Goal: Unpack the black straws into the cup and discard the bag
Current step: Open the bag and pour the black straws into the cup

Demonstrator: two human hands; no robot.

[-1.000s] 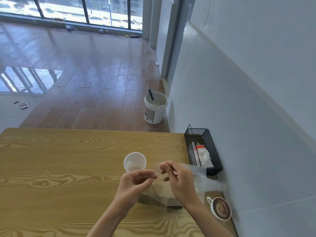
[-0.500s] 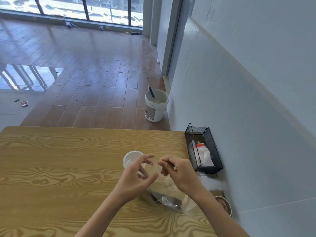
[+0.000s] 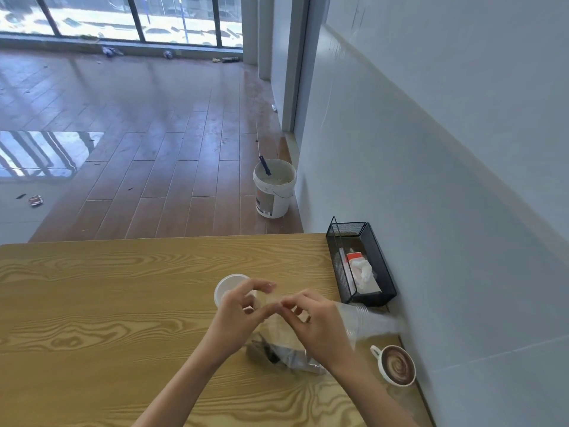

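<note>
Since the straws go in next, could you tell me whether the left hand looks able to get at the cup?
Probably yes: the cup stands open-topped just beyond the left hand, with nothing between them, though its fingers are busy pinching the bag.

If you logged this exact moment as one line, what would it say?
step: opening bag | left hand: pinches bag top | right hand: pinches bag top | cup: upright, no straws | straws: bagged
</note>
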